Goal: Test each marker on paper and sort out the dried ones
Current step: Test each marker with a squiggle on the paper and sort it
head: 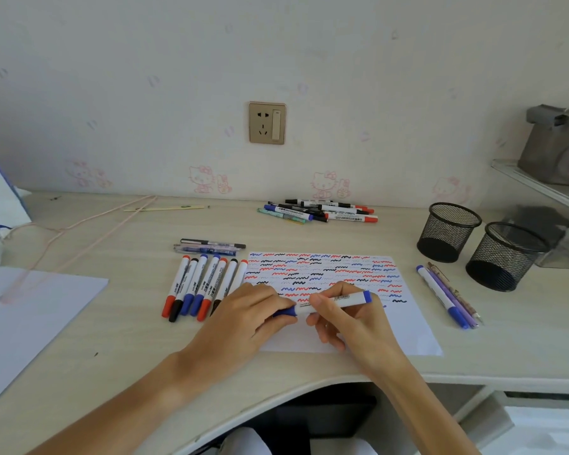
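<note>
Both hands on white-barrelled blue marker [329, 303], over white scribble-covered paper sheet [408, 336] near front edge of pale wooden desk [119, 343]. Left hand [247, 318] curled round blue cap end; right hand [345, 318] pinching barrel. Risks: cap slipping, ink on fingers, mixing with row of capped markers [201, 287] left of sheet. Tip hidden; cap on or off unclear. Pile of markers [322, 211] at back edge too blurred to count.

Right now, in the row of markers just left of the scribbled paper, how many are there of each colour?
red markers: 3
blue markers: 2
black markers: 2
Total: 7
</note>
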